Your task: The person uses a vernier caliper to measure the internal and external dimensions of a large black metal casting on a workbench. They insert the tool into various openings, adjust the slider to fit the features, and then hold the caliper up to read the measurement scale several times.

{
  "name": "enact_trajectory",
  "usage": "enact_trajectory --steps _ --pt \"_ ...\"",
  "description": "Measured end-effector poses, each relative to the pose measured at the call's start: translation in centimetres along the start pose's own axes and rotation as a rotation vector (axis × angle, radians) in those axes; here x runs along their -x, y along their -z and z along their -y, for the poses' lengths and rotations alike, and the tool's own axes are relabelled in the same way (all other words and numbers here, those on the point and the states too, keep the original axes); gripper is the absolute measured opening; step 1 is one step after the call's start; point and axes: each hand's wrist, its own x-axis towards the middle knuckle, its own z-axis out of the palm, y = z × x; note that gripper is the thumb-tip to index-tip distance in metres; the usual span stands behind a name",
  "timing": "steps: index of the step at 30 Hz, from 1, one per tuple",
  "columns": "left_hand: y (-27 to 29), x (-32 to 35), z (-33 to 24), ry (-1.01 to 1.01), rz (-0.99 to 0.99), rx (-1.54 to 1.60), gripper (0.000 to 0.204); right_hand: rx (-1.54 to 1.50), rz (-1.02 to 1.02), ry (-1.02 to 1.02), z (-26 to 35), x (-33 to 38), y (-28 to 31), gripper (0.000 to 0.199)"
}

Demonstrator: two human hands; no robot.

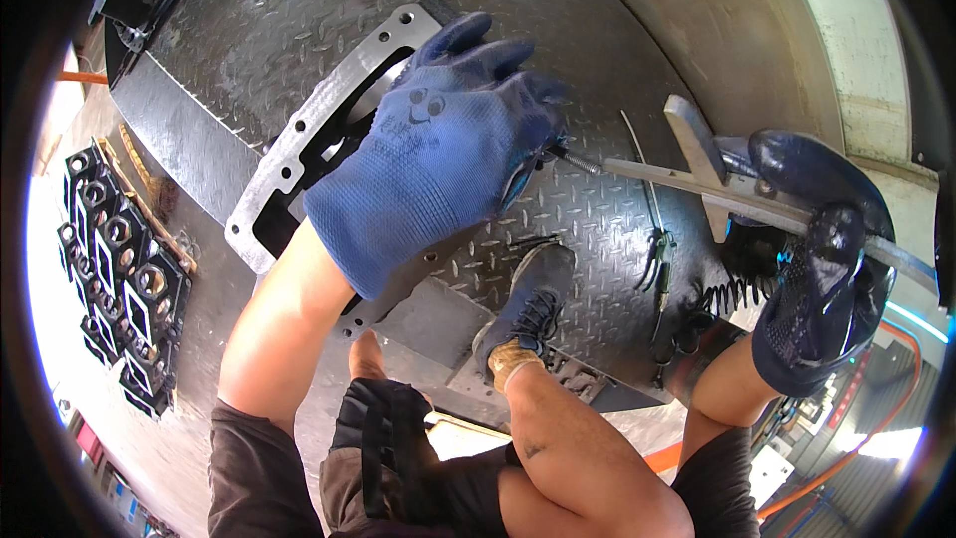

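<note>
My left hand (pixel 448 144), in a blue knit glove, presses down on a flat grey metal frame plate (pixel 299 144) with bolt holes that lies on a dark checker-plate surface (pixel 558 30). A small threaded bolt (pixel 578 161) sticks out beside the fingers of that hand. My right hand (pixel 822 269), in a dark blue glove, is closed around the handle of a long metal caliper-like tool (pixel 697 179), whose tip reaches toward the bolt.
A stack of black machined metal parts (pixel 119 279) lies on the floor at the left. My foot in a dark shoe (pixel 533 304) rests on the plate's edge. A coiled spring (pixel 732 291) and an orange hose (pixel 876 428) are at the right.
</note>
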Motion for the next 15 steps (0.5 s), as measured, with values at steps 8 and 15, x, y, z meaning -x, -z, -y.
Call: enact_trajectory --steps 8,15 --pt "-0.4 -0.9 0.0 0.028 -0.052 0.215 0.024 0.013 -0.033 0.033 -1.7 1.7 2.2 0.036" --pt "-1.8 0.6 0.2 0.038 -0.271 0.215 0.028 -0.253 0.484 0.2 -2.1 -0.6 -3.4 0.026"
